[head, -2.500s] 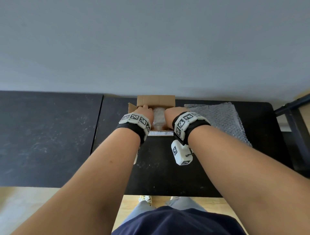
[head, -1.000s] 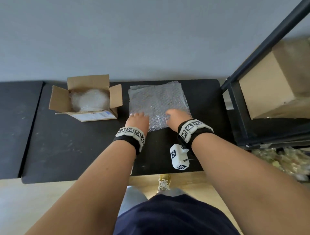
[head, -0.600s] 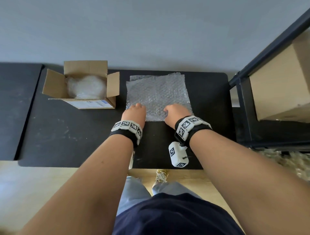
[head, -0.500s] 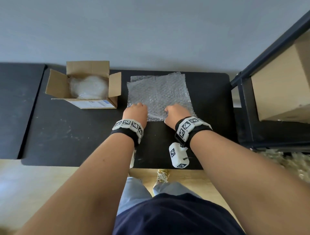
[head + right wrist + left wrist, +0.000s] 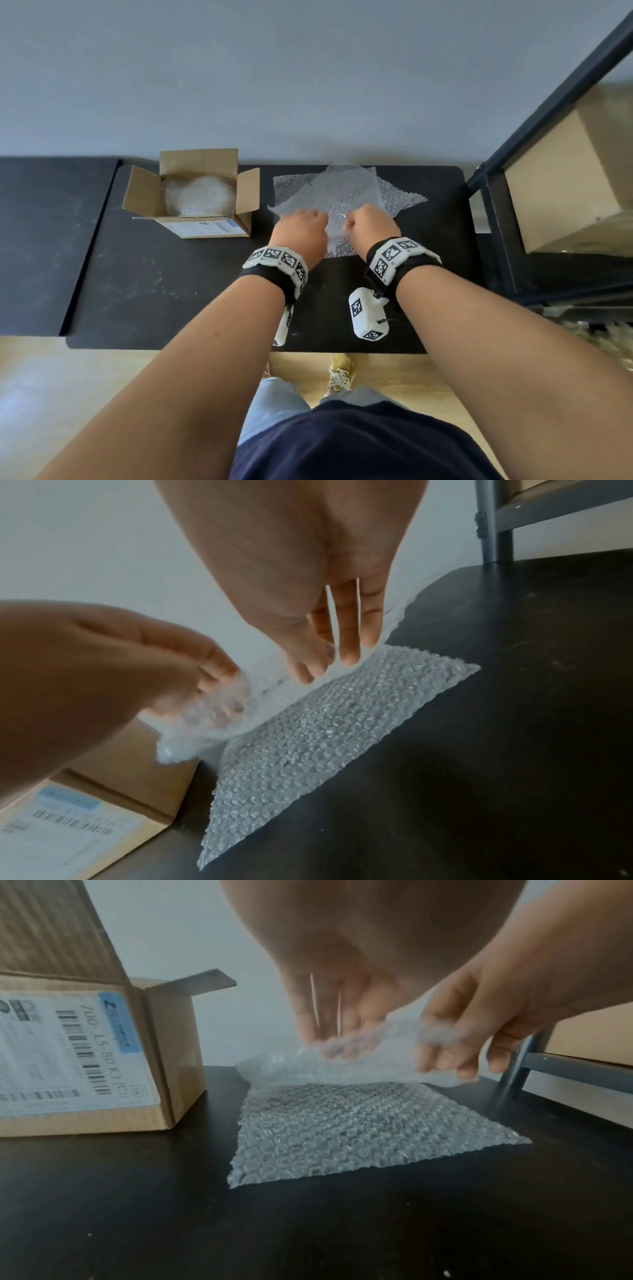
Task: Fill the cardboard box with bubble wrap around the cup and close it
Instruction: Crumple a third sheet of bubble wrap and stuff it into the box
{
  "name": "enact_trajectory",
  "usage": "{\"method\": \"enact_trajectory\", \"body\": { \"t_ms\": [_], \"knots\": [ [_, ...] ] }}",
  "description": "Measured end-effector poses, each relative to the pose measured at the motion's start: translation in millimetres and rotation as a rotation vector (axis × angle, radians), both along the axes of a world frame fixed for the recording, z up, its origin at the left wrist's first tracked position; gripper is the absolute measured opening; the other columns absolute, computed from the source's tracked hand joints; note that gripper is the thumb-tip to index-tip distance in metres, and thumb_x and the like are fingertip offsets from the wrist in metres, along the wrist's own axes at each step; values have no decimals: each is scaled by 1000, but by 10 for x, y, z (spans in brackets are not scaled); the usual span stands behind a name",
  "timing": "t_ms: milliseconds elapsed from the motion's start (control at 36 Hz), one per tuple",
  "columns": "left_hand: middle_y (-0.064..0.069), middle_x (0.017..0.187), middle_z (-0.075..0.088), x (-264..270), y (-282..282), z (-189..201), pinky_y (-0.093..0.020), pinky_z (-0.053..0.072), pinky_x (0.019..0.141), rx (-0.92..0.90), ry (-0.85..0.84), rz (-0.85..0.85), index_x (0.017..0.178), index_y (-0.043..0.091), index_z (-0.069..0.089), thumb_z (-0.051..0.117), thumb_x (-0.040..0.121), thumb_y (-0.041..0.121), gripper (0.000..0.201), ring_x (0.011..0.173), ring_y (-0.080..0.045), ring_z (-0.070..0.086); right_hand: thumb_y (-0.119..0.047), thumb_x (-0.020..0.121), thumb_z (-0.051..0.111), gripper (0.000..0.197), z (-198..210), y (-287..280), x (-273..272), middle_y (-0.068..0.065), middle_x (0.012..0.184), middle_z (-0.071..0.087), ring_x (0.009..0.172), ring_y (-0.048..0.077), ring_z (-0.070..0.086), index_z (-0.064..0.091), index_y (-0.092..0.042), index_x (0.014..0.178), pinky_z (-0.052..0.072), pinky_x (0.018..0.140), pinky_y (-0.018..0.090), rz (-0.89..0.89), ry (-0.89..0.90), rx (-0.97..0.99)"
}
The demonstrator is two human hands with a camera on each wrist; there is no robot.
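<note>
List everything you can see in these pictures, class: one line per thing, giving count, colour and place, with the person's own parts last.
cardboard box: one, brown, flaps open, left on the table, white wrapped bundle inside
lifted bubble wrap sheet: one, clear, in both hands
flat bubble wrap sheet: one, clear, on the table beneath
table: black
shelf frame: dark, right, holding a large brown box
left hand: grip on the lifted sheet
right hand: grip on the lifted sheet
</note>
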State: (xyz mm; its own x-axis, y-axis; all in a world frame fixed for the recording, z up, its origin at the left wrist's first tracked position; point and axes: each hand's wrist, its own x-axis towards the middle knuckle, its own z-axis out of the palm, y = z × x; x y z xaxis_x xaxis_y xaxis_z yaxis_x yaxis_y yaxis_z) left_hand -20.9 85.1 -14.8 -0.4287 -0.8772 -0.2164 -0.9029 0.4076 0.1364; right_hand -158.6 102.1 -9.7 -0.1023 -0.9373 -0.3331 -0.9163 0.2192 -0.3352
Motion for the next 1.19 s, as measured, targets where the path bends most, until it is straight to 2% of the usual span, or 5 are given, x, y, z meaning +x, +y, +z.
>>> {"method": "enact_trajectory", "body": {
  "t_ms": [222, 333, 583, 667, 1194],
  "knots": [
    [-2, 139, 45, 229, 30, -130, -36, 36, 104, -101, -117, -50, 137, 22, 44, 61, 80, 5, 63, 128, -24, 39, 1, 88, 43, 22, -5, 151, -207, 13, 98, 65, 91, 32, 62, 63, -5, 94, 52, 80, 39, -161, -136, -29],
    [0, 136, 49, 211, 76, -96, -36, 34, 107, -45, -242, -94, 125, 23, 61, 57, 86, 16, 39, 128, -23, 40, 3, 87, 44, 18, -53, 215, -271, 14, 98, 63, 94, 33, 60, 57, -8, 87, 48, 79, 37, -165, -139, -1],
    [-6, 84, 60, -66, 223, 38, -29, 47, 65, 392, -187, 116, 75, 11, 58, 50, 84, 21, 16, 77, -24, 58, -12, 95, 40, 19, -205, 295, -347, 11, 95, 61, 93, 32, 57, 58, -10, 88, 42, 76, 34, -154, -114, 189],
    [-4, 82, 56, -108, 219, 22, -30, 43, 66, 445, -154, 167, 83, 9, 55, 46, 89, 20, 15, 79, -23, 56, -12, 98, 36, 32, -222, 307, -385, 16, 117, 63, 108, 34, 59, 60, -3, 116, 45, 87, 35, -187, -87, 216],
    [-12, 142, 47, 86, 21, -273, -37, 41, 97, 479, 276, 689, 148, 7, 25, 58, 78, 69, 98, 128, -29, 48, -6, 94, 46, 19, -431, 40, -493, 16, 106, 67, 91, 32, 64, 64, -1, 98, 48, 74, 36, -357, 19, 291]
  ]
}}
